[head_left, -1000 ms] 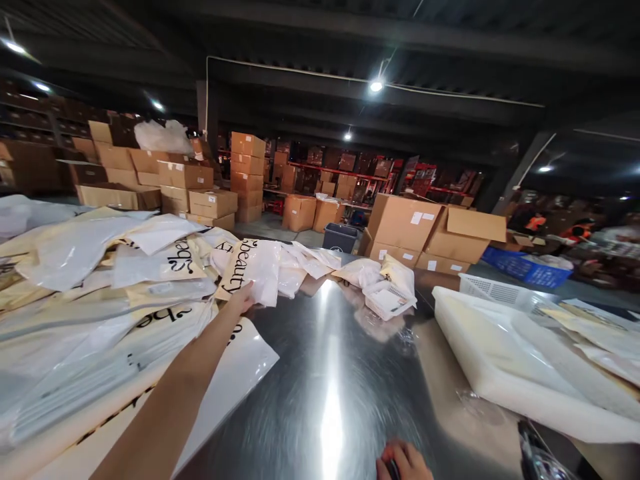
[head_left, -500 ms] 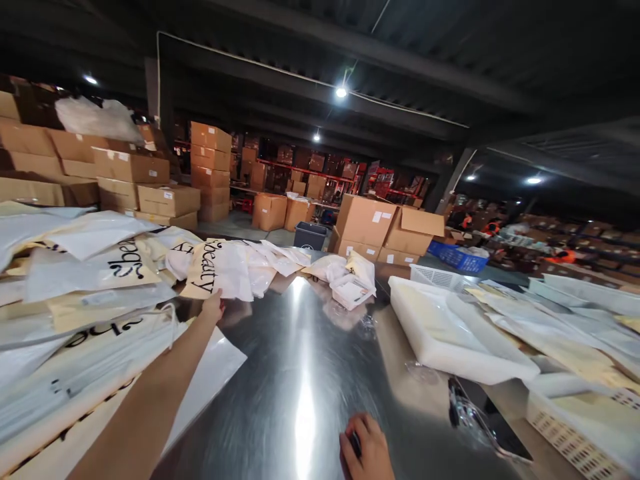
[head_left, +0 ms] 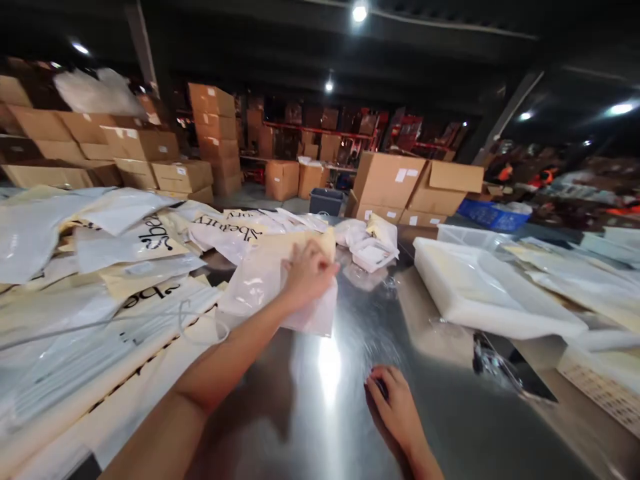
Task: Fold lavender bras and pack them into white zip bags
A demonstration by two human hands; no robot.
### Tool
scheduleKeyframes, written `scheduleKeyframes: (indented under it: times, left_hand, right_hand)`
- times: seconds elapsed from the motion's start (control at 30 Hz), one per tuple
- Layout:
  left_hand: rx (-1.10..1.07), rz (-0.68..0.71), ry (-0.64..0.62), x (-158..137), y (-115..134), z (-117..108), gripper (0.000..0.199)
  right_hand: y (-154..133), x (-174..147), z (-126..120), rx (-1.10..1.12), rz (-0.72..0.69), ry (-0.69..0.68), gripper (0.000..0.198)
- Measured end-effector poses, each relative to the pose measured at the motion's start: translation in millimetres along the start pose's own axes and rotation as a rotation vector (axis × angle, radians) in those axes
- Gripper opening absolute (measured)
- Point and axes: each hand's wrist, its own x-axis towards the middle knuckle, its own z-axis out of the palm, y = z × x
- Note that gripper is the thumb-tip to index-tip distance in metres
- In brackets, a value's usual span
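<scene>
Well, the left hand [head_left: 311,272] bunches its fingers over a white bag [head_left: 265,273] — gripped or not, I can't tell. Near right, the right hand [head_left: 397,405] curls round a dark object [head_left: 384,387].

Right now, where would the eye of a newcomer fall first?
Probably on the glossy white-and-cream plastic bag in the middle, with the left hand on it. Next comes the wide heap of similar bags with black lettering at left. Behind, brown cardboard boxes stand in stacks.
</scene>
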Motion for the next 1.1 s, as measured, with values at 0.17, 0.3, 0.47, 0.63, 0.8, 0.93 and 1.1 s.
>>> scheduleKeyframes:
  times: [0.17, 0.3, 0.47, 0.63, 0.8, 0.93, 1.1]
  left_hand:
    - [-0.066, -0.207, -0.491, -85.5, -7.3, 23.6, 0.021]
    - [-0.152, -0.391, -0.607, -131.4, -22.7, -1.6, 0.028]
    - [-0.354, -0.787, -0.889, -204.0, -23.8, -11.4, 0.040]
    - [-0.592, -1.075, -1.039, -257.7, -32.4, 16.4, 0.074]
    - [-0.690, -1.076, -0.904, -278.9, -31.0, 43.0, 0.077]
    - [-0.704, -1.069, -0.819, -287.5, -21.6, 54.5, 0.069]
    - [-0.626, -1.043, -0.668, -273.7, -21.7, 50.7, 0.059]
  right_hand:
    - [-43.0, -39.9, -2.7, 0.280, 0.318, -0.002, 0.052]
    - [-74.8, -59.4, 5.5, 0.018, 0.399, -0.088, 0.044]
    - [-85.3, -52.7, 15.3, -0.227, 0.435, -0.140, 0.025]
    - [-81.3, -58.9, 15.9, 0.165, 0.490, -0.178, 0.035]
    - [-84.5, -86.1, 18.9, 0.974, 0.619, -0.215, 0.044]
    - [-83.2, -102.1, 25.5, 1.187, 0.655, -0.144, 0.045]
    - [-81.9, -100.7, 15.0, 1.186, 0.710, -0.080, 0.049]
